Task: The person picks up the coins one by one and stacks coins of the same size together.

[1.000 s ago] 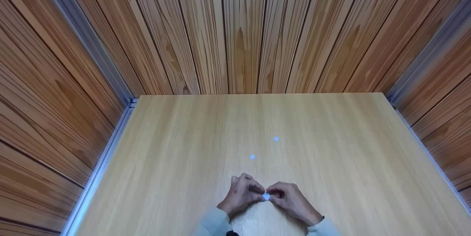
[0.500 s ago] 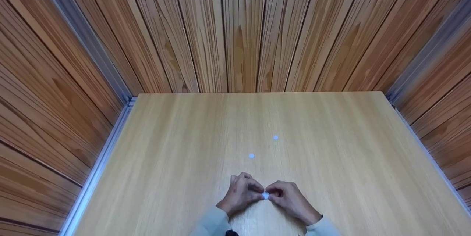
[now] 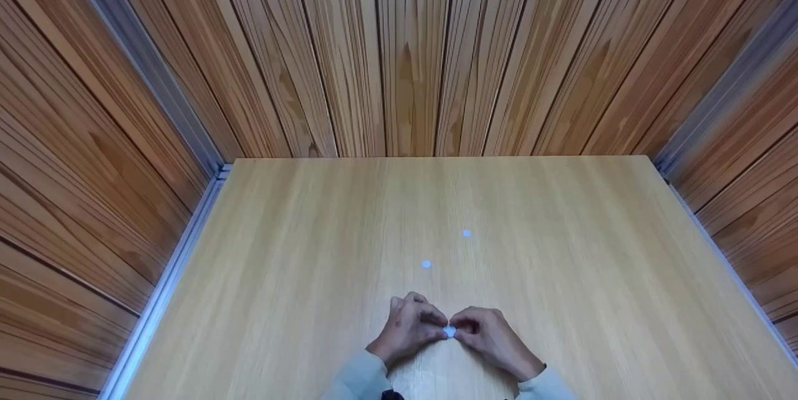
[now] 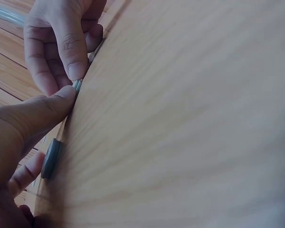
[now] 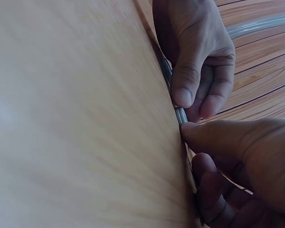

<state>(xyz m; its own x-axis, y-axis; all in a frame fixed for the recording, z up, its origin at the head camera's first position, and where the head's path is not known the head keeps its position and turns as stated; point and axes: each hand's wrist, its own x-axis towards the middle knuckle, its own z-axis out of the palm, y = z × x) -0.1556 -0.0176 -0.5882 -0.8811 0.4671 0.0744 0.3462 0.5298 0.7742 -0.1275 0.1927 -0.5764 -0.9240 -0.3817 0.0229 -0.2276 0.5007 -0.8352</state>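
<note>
Near the front of the table, a small pale round disc (image 3: pixel 449 331) sits between both hands. My left hand (image 3: pixel 408 328) pinches its left side with thumb and fingertips, and my right hand (image 3: pixel 495 338) pinches the right side. From the left wrist, the held disc (image 4: pixel 77 85) appears edge-on between the two thumb tips, low at the tabletop. Its rim (image 5: pixel 180 115) shows light, layered bands in the right wrist view; the fingers hide much of it. Two similar discs lie farther out, one nearer (image 3: pixel 426 264) and one beyond it to the right (image 3: pixel 467 233).
A wooden table (image 3: pixel 299 232) spreads out under the hands. Plank walls (image 3: pixel 411 57) enclose it at the back and both sides, with metal rails (image 3: pixel 181 269) along the side edges. Another thick disc (image 4: pixel 51 159) shows beyond the left hand's fingers in the left wrist view.
Both hands keep their pinch on the disc with almost no visible movement. The whole head view has shifted very slightly since the earliest frame.
</note>
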